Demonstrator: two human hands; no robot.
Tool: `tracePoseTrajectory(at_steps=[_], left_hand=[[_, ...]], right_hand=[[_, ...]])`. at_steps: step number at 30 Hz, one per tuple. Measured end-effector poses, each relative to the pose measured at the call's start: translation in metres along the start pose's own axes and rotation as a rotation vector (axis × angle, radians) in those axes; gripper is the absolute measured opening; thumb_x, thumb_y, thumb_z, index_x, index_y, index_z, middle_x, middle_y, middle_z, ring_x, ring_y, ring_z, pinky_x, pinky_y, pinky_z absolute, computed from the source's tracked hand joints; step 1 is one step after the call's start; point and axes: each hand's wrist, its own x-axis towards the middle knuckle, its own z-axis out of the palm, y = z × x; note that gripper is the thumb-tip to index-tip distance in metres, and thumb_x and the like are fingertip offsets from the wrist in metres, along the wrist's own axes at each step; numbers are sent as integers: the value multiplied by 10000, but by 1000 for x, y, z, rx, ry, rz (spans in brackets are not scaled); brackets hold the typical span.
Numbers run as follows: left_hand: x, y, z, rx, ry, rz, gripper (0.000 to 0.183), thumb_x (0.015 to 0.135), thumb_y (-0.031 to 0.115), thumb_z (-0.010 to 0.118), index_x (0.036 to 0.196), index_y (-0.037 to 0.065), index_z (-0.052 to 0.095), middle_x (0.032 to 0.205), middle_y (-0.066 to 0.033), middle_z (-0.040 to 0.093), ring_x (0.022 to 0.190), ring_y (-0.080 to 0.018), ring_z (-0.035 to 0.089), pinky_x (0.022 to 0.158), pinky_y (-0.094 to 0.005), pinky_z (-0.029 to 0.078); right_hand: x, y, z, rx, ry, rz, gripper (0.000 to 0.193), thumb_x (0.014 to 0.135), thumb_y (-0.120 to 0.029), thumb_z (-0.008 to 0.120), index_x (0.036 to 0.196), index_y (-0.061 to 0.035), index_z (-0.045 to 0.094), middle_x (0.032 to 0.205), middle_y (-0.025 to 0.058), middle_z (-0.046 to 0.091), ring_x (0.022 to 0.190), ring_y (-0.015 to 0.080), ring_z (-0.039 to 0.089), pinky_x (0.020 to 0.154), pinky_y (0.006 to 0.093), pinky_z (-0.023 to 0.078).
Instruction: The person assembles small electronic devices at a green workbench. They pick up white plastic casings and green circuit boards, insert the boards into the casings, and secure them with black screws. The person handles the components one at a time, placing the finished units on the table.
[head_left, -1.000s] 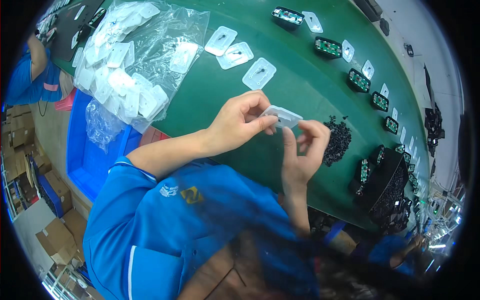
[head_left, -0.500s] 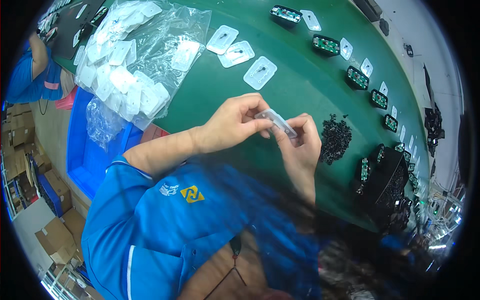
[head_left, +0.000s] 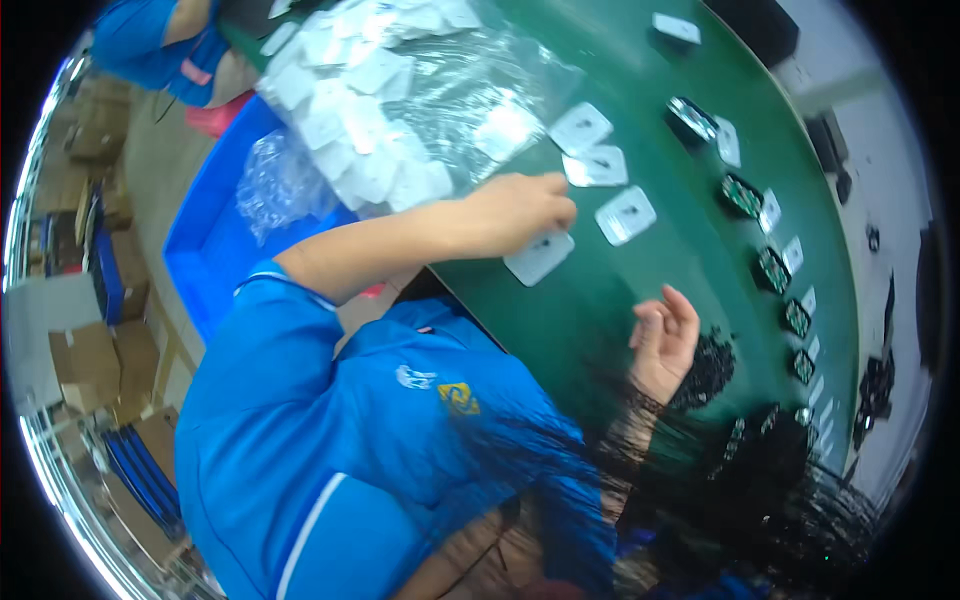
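Note:
My left hand [head_left: 518, 213] reaches over the green table, fingers curled together. It overlaps the upper edge of a translucent white plastic cover [head_left: 541, 259] lying flat. What the fingers hold, if anything, is hidden. Beyond it lie several like covers: one white cover [head_left: 626, 215] to the right, with a small dark piece on it, and two more at the bag's edge. To the right, my right hand [head_left: 664, 342] is raised, fingers loosely bent and apart, nothing visible in them. Beside it is a pile of small black parts [head_left: 708, 370], perhaps screws, partly behind hair strands.
A clear plastic bag heaped with white covers [head_left: 370, 120] lies far left above a blue bin [head_left: 200, 235]. Black housings with green circuit boards [head_left: 741, 195] line the right side, covers next to them. Another person's blue sleeve [head_left: 130, 45] shows at upper left.
Half a second ago both hands held a white cover between them. Now a cover lies on the table under my left hand, and my right hand is apart from it. The view has shifted.

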Motion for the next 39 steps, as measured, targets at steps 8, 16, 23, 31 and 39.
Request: tracePoseTrajectory(at_steps=[8,16,23,31,39], left_hand=[[-15,-3,-38,87,311,-32,201,777,16,541,961,68,603,962,-127,550,839,-327,593,705,-406,486],[-55,-120,-106,748,547,-533,176,718,36,615,889,-7,624,931,-174,594,880,-339,572,773,-412,487],[-50,-150,-129,746,243,-638,355,696,208,728,942,-26,623,1037,-226,591,960,-363,575,808,-431,474],[-45,-99,-126,316,453,-538,407,789,176,697,1139,54,528,1002,-127,620,923,-235,605,783,-323,462],[-24,29,-65,-473,260,-348,311,921,189,543,1184,29,496,849,-21,584,703,-66,536,573,-207,424]], right_hand=[[-4,-10,-4,-58,160,168,285,944,-131,528,1174,23,458,850,68,584,589,39,408,529,159,335],[-6,-13,-3,-65,72,1,264,954,-144,511,1161,14,465,824,58,577,580,37,390,528,161,331],[-9,-19,-11,-70,161,-7,238,952,-122,510,1148,11,488,820,49,585,582,29,398,521,162,327],[0,-9,-81,-321,540,-103,175,903,-112,602,1020,17,593,819,34,592,644,36,476,581,166,393],[29,-4,-141,-931,607,-71,176,810,-117,678,967,-38,661,808,15,582,622,90,492,601,240,433]])
